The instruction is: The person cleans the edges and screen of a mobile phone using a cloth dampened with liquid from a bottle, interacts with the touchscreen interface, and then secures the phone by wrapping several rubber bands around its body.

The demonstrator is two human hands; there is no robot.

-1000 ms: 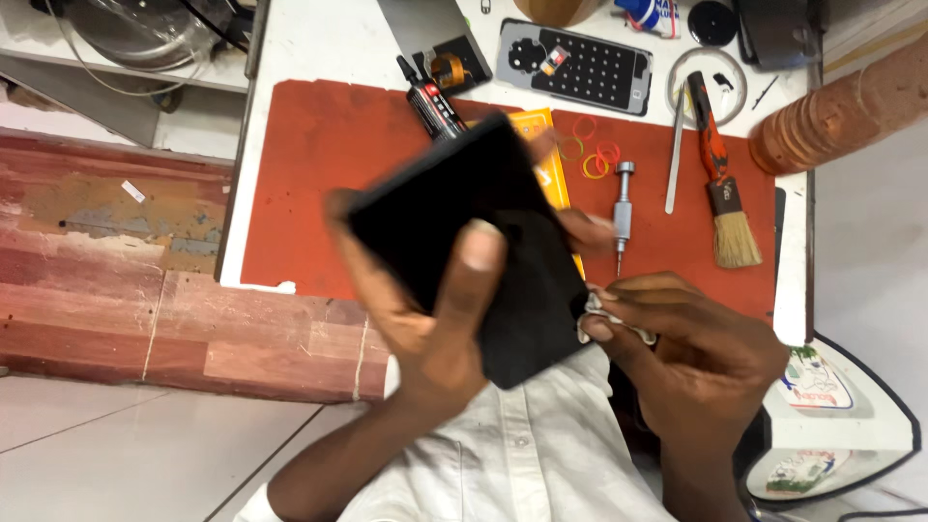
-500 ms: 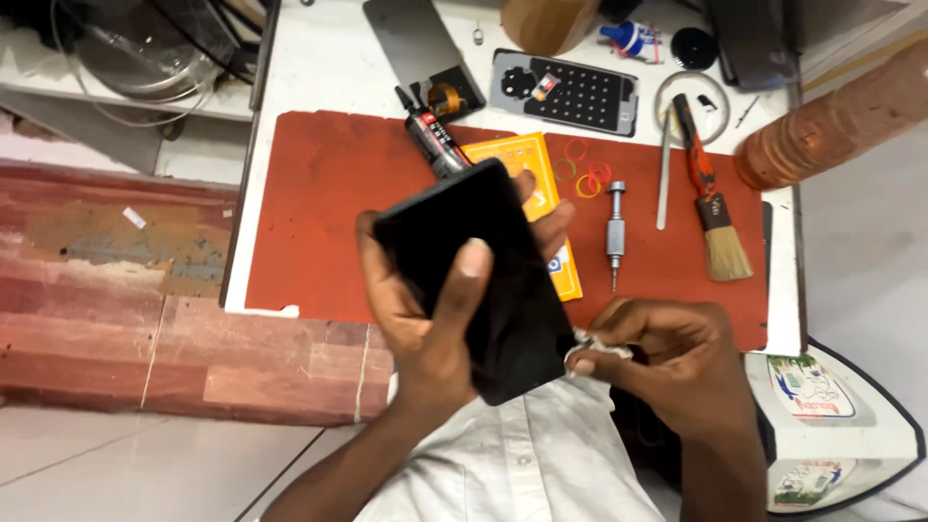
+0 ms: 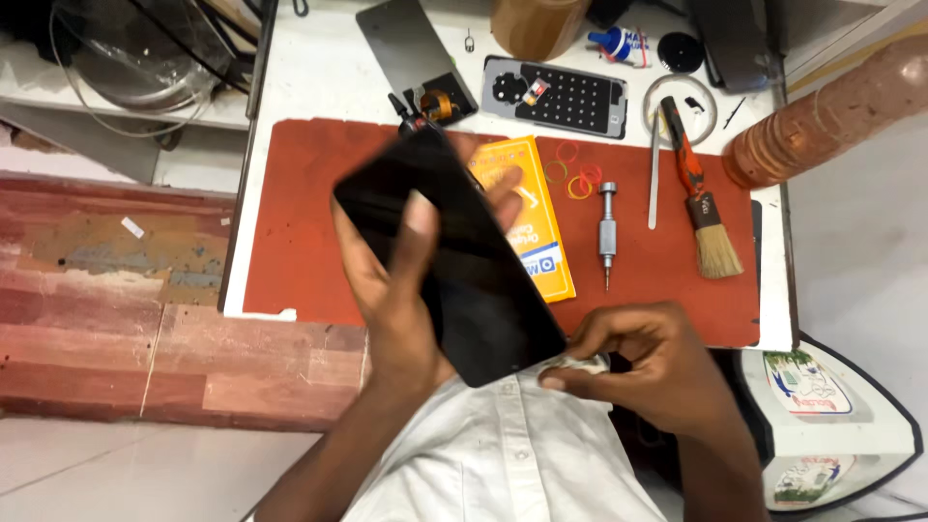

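Phone (image 3: pixel 454 261), black, sits tilted in the left hand (image 3: pixel 406 290) grip, thumb across its glass. Right hand (image 3: pixel 648 362) pinches a small white piece (image 3: pixel 580 365) at the phone's lower corner. Beyond, a yellow rectangular pack (image 3: pixel 536 217) lies on the red mat (image 3: pixel 300 222) on the bench (image 3: pixel 319 77). Phone now hides less of the pack than before.

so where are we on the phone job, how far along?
Done: tools are out on the red mat, including a screwdriver and brush. In hand: the left hand holds the black phone above the mat; the right hand pinches a small white piece at its lower corner. Left: the phone looks closed.
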